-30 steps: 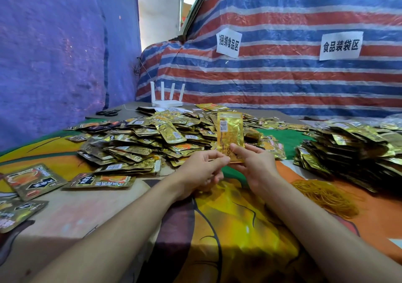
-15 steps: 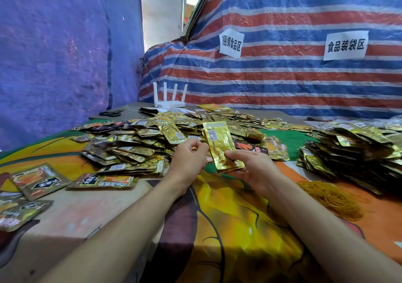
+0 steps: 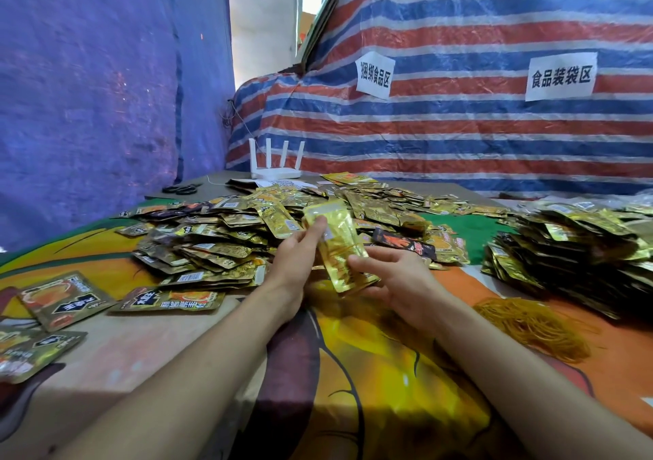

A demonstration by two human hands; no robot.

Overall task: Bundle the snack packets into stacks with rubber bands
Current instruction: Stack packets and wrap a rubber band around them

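Nearest the camera, two bare forearms reach forward over the brightly printed cloth covering the surface, and a few stray packets lie face up off to the left. Just past the wrists, the left hand pinches the upper part of a small stack of gold packets, fingers curled onto its face. The right hand cups the lower end from beneath, thumb laid across the front. The stack is tilted and lifted off the surface between the two hands. No band shows round it, though its far side is hidden. Near the right forearm sits a tangled heap of tan rubber bands, with neither hand on it. Beyond the hands spreads the loose pile of packets, and to the right is a darker heap; whether those are bundled I cannot tell. At the back stand a white router and scissors, against a striped tarp. The foil looks slick, so if the right hand lets go to fetch a band, the left-hand pinch alone may let the stack fan out or slide apart. The tangled bands could come up several at once. A band stretched over uneven edges might roll off or buckle the packets.
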